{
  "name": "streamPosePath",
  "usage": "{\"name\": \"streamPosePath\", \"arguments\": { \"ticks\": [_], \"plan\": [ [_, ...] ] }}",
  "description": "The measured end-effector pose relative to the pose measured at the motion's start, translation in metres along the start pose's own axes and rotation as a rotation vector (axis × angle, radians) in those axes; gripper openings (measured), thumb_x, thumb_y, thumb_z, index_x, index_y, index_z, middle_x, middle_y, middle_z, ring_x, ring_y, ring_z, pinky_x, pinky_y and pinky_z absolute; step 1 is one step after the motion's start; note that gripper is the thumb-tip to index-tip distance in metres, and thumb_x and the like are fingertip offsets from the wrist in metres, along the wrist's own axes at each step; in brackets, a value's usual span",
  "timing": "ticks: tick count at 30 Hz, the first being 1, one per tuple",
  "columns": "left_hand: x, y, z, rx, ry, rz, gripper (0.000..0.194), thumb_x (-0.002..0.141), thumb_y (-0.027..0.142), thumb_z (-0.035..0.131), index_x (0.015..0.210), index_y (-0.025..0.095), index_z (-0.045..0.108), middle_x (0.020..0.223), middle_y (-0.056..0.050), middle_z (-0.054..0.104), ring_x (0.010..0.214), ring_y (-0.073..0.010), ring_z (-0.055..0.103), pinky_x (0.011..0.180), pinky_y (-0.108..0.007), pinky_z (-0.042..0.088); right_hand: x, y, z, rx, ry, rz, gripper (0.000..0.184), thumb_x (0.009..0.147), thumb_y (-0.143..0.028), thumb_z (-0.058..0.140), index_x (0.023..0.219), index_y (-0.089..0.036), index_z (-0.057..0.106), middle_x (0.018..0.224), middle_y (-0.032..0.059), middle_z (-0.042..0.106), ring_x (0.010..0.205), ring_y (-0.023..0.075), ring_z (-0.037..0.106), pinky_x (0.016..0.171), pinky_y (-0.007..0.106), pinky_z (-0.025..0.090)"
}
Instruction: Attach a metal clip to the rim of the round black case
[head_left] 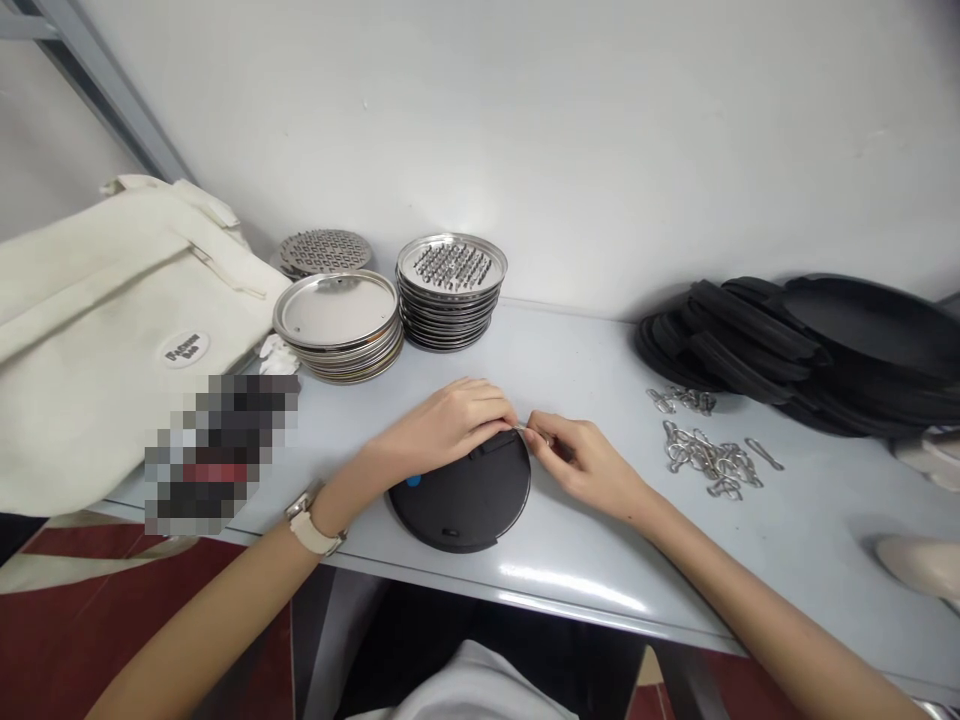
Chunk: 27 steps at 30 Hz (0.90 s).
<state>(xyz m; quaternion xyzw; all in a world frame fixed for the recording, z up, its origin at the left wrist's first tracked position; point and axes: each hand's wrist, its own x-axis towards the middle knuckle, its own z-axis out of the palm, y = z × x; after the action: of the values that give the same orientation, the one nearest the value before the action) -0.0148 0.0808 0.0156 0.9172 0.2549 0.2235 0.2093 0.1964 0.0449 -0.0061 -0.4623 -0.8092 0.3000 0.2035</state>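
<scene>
A round black plastic disc (465,495) lies flat on the grey table (585,560) in front of me. My left hand (442,425) rests on the disc's far left edge, fingers curled and pressed down on it. My right hand (581,460) sits at the disc's far right edge and pinches a small metal wire clip (523,429) between thumb and fingers. The fingertips of both hands meet at the clip, above a notch in the disc's rim. A watch with a pale strap is on my left wrist.
Two stacks of metal discs stand at the back: smooth ones (337,322) and perforated ones (451,290), with another perforated disc (325,250) behind. Loose wire clips (709,458) lie to the right, a pile of black discs (810,345) beyond. A cream bag (112,320) fills the left.
</scene>
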Motion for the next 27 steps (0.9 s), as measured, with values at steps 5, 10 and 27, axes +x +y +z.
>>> {"name": "streamPosePath", "arguments": {
  "ticks": [5, 10, 27],
  "plan": [
    [-0.0015, -0.0001, -0.0023, -0.036, -0.035, 0.007, 0.011, 0.091, 0.017, 0.051, 0.097, 0.017, 0.060, 0.094, -0.003, 0.063, 0.094, -0.0172, 0.055, 0.088, -0.031, 0.040, 0.0002, 0.0016, 0.0028, 0.001, 0.043, -0.038, 0.023, 0.093, -0.027, 0.040, 0.071, -0.020, 0.037, 0.060, -0.0054, 0.035, 0.055, 0.0097, 0.036, 0.054, 0.023, 0.030],
    [-0.0026, 0.0008, -0.0058, -0.074, -0.056, -0.011, 0.016, 0.088, 0.021, 0.056, 0.104, 0.019, 0.057, 0.100, -0.003, 0.063, 0.100, -0.0188, 0.054, 0.089, -0.032, 0.041, 0.0000, 0.0015, 0.0038, -0.075, 0.053, -0.078, 0.016, 0.091, -0.023, 0.041, 0.076, -0.020, 0.044, 0.063, -0.0031, 0.040, 0.060, 0.0123, 0.042, 0.057, 0.024, 0.034],
    [-0.0019, -0.0004, -0.0013, -0.019, -0.052, -0.003, 0.024, 0.086, 0.021, 0.058, 0.111, 0.020, 0.058, 0.103, -0.003, 0.061, 0.101, -0.0181, 0.052, 0.094, -0.032, 0.037, 0.0021, 0.0003, 0.0061, -0.090, 0.074, -0.064, 0.024, 0.090, -0.024, 0.044, 0.067, -0.020, 0.039, 0.060, -0.0048, 0.038, 0.055, 0.0098, 0.039, 0.055, 0.023, 0.033]
  ]
}}
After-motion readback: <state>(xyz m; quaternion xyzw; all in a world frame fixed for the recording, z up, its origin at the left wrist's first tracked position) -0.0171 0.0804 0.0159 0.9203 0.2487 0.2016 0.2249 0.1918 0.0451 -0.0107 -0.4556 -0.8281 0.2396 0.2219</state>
